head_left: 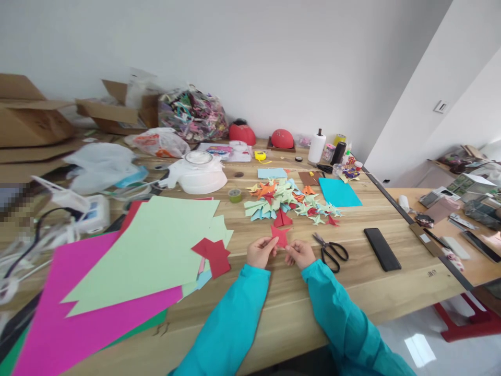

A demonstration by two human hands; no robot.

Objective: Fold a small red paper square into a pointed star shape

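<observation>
A red paper star (280, 235) is held up between my two hands, just above the wooden table. My left hand (261, 251) pinches its lower left side between thumb and fingers. At its lower right point, the fingertips of my right hand (300, 254) are closed on the paper. Beyond the star lies a loose pile of cut paper stars (287, 196) in pale green, orange, blue and red. Black-handled scissors (332, 250) rest to the right of my right hand, blades towards the pile. Red paper offcuts (214, 256) lie left of my left hand.
Large pale green sheets (156, 250) cover a magenta sheet (117, 313) on the left. A phone (382, 249) lies at the right, a turquoise sheet (340, 191) behind the pile. Tape (235, 195), a white spray bottle (317, 147), bags and cardboard boxes (113, 112) stand farther back.
</observation>
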